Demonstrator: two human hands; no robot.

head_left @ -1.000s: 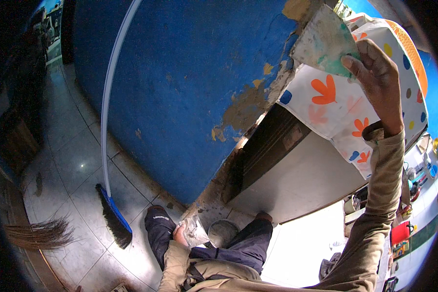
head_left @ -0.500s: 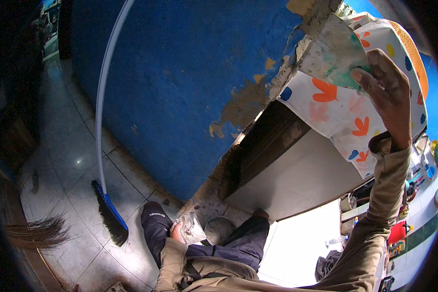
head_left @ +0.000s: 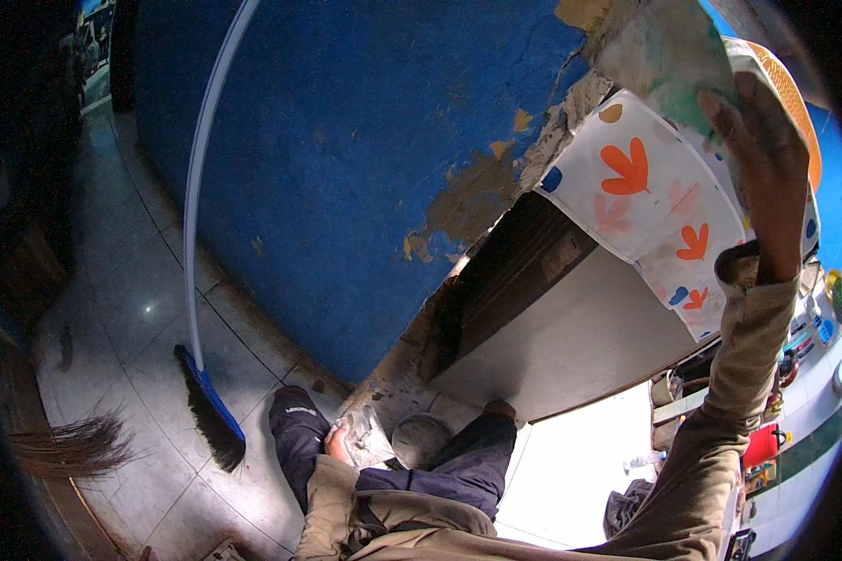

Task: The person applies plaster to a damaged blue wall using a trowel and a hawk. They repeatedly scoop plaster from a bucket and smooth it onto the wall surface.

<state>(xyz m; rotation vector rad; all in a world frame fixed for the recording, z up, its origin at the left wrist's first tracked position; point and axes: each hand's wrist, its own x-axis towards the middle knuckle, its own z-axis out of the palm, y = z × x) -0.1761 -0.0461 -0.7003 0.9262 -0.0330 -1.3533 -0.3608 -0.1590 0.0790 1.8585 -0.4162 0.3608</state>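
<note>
My right hand (head_left: pixel 762 136) is raised at the upper right, its fingers closed on the edge of a flat, thin sheet (head_left: pixel 660 61), grey with green smears. The sheet is held up by the chipped corner of the blue wall (head_left: pixel 346 168), blurred at its edges. Down by my lap, my left hand (head_left: pixel 339 443) grips a pale grey, squarish flat piece (head_left: pixel 369 438) smeared with whitish stuff. Right beside that piece, between my feet, stands a round grey container (head_left: pixel 419 439); its contents are hard to make out.
A broom (head_left: pixel 213 411) with a blue head and pale handle leans along the wall at left. Near it lie brown bristles (head_left: pixel 75 444). A patterned cloth (head_left: pixel 627 206) hangs over a cabinet (head_left: pixel 561 327). Kitchen items, including a red container (head_left: pixel 762 446), stand at far right.
My right hand and the smeared sheet have moved up and to the right, along the wall's corner, uncovering more of the patterned cloth. My left hand has stayed almost still.
</note>
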